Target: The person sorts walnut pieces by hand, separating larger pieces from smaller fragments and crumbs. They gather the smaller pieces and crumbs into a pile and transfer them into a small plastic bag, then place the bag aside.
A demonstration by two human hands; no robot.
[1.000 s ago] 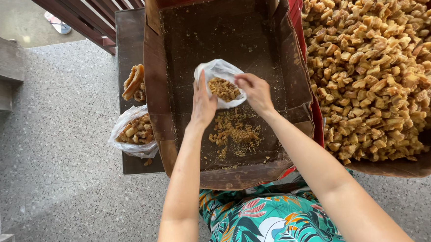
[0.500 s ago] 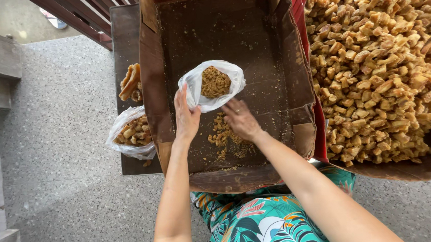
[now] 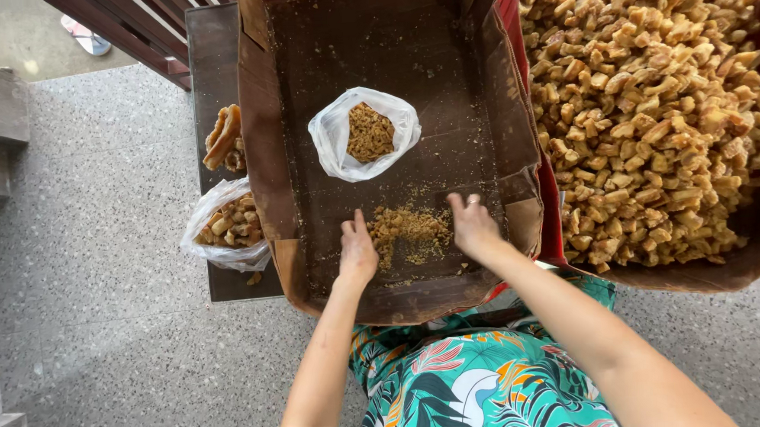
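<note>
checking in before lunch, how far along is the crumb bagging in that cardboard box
Done: the clear bag in the cardboard box already holds crumbs. In hand: left hand and right hand flank the crumb pile. Left: that pile and scattered bits on the box floor.

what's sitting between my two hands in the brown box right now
In the head view, a small pile of golden crumbs lies on the floor of the cardboard box, between the left hand and the right hand, which flank it on either side.
</note>
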